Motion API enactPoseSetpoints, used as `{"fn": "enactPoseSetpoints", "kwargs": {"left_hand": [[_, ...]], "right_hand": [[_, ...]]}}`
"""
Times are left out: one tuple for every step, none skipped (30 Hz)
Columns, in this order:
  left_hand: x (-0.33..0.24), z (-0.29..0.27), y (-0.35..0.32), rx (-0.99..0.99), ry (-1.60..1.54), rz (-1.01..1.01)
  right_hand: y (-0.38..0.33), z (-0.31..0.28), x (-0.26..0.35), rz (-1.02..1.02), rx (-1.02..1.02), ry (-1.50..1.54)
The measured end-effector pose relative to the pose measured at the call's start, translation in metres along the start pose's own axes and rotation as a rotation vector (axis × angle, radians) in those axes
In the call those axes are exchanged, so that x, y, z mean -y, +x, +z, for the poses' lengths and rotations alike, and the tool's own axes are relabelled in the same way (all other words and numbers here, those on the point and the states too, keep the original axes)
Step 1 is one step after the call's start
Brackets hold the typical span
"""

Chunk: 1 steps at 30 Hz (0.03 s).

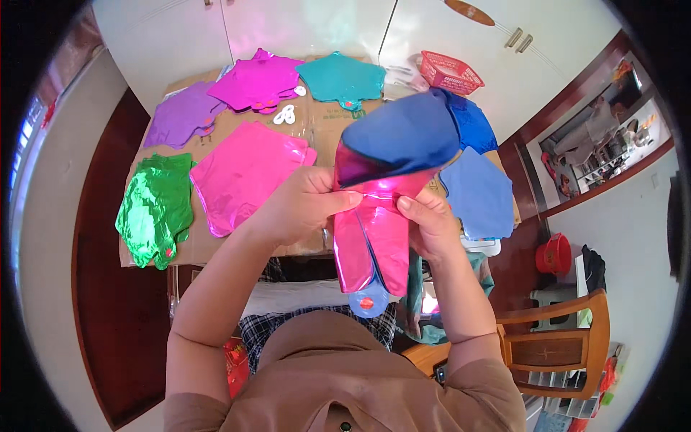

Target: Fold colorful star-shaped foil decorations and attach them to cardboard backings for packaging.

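Note:
In front of my chest I hold up a flat, uninflated foil balloon (381, 248), folded over. Its lower part is shiny pink with creases. The upper flap is dark blue, and a pale blue tab with an orange-red spot hangs at the bottom. Whether this is one balloon or two layers, I cannot tell. My left hand (306, 205) pinches the left edge between thumb and fingers. Opposite it, my right hand (432, 219) pinches the right edge, with its thumb on the pink front. Behind my left hand lies a stack of pink foil balloons (241, 176).
Cardboard (324, 133) covers the table. On it lie green (153, 205), purple (180, 114), magenta (258, 81), teal (344, 78) and blue (481, 191) foil stacks, plus small white rolls (284, 114). A red basket (450, 72) stands at the back. A wooden chair (558, 345) is at right.

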State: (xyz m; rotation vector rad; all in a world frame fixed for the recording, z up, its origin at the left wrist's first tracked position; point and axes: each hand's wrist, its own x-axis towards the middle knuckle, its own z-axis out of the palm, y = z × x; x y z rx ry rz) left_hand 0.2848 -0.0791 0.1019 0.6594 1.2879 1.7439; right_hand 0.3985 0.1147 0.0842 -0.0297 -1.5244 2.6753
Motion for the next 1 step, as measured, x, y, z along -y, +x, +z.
{"fn": "enactPoseSetpoints", "kwargs": {"left_hand": [[0.0040,-0.0027,0.0008,-0.009,0.069,0.028]], "right_hand": [[-0.0001,0.0000,-0.0003,0.000,0.001,0.002]]}}
